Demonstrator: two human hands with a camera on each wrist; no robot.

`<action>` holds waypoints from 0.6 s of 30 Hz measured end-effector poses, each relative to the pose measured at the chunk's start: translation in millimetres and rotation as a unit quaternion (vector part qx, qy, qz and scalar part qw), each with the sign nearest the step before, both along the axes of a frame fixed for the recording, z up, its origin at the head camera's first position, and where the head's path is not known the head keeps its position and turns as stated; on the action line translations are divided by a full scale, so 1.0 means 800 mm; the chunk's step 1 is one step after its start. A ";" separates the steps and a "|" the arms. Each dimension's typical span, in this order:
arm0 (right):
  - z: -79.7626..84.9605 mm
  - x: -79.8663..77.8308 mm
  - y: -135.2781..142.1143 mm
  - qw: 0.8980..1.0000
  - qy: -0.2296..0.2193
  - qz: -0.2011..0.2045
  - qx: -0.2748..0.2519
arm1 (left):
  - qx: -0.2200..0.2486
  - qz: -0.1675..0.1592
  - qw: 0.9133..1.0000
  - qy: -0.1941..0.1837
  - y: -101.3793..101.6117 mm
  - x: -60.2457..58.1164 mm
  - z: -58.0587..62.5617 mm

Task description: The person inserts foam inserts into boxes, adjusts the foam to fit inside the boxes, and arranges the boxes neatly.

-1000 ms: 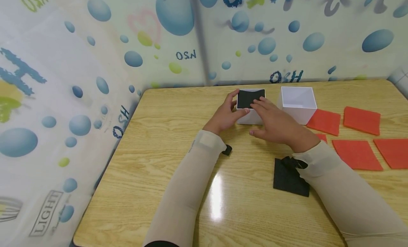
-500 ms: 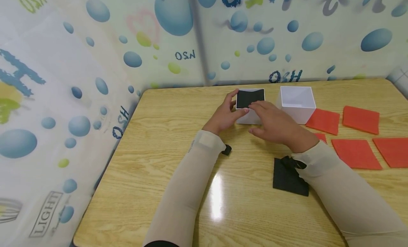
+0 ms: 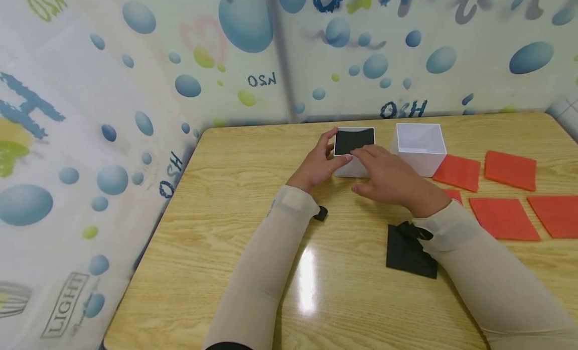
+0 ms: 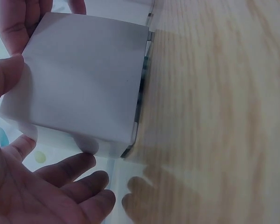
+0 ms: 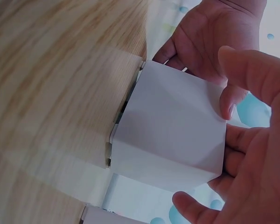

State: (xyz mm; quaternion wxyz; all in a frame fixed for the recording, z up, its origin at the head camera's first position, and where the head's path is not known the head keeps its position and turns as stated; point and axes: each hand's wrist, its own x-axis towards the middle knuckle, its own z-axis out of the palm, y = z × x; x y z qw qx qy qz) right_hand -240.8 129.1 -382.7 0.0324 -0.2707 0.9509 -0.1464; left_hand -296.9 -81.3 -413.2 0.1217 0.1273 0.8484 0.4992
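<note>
A small white box (image 3: 353, 167) stands near the far edge of the table, with a black square sheet (image 3: 355, 140) lying in its top and bowed down at the far side. My left hand (image 3: 316, 165) holds this box by its left side, thumb on the near face, as the left wrist view also shows with the box wall (image 4: 84, 74). Over the near right rim lie the fingers of my right hand (image 3: 393, 177), touching the sheet's near edge; its thumb is apart from the box. In the right wrist view the box's near face (image 5: 172, 116) sits between both hands.
Right of the held box stands a second white box (image 3: 420, 161), its top open. Several red squares (image 3: 503, 218) lie flat at the right. Another black square (image 3: 408, 252) lies partly under the right wrist's strap. A patterned curtain (image 3: 375, 66) borders the table's far side.
The fingers of my right hand have slid slightly toward the box's near rim, uncovering more of the black sheet. My left hand keeps its hold on the box.
</note>
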 end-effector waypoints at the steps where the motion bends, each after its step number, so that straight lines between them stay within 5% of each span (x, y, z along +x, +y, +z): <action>1: 0.000 0.000 0.000 1.000 -0.001 -0.001 0.001 | 0.000 0.000 1.000 0.000 0.000 0.000 0.000; 18: 0.008 0.002 0.004 0.999 -0.041 -0.008 -0.020 | -0.009 0.000 1.000 0.002 0.000 0.004 0.003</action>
